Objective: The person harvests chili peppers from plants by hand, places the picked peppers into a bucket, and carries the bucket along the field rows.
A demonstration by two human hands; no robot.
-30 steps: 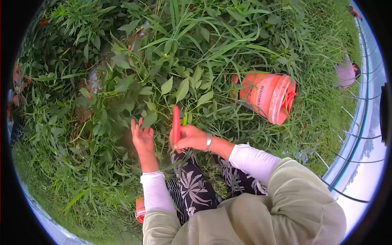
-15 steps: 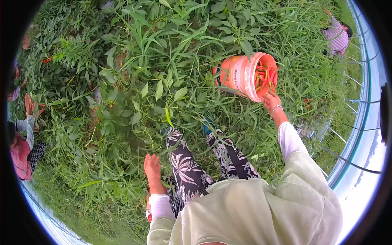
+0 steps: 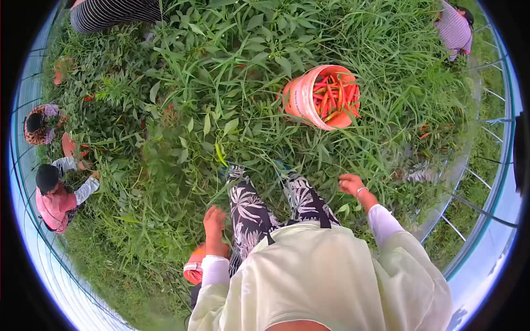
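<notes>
My left hand [image 3: 214, 223] is raised beside my left knee, its fingers loosely bent and a little apart, with nothing visible in it. My right hand [image 3: 351, 185], with a bracelet at the wrist, hangs over the grass right of my knees, loosely open and empty. Beyond it a tilted orange-red bucket [image 3: 301, 97] holds several red peppers [image 3: 331, 99], some partly green. A green pepper [image 3: 220, 154] hangs on a plant just in front of my left foot.
Leafy plants and tall grass [image 3: 259, 49] surround me. A second red container [image 3: 194, 265] is behind my left hand. At the left are a person in pink [image 3: 55, 204] and another person [image 3: 41, 124]; a person in a striped top [image 3: 455, 33] is upper right. Striped clothing [image 3: 110, 14] shows upper left.
The red pepper has left my right hand, which went to the bucket's rim and has now drawn back towards me. My left hand has moved down from the plant. The view has shifted.
</notes>
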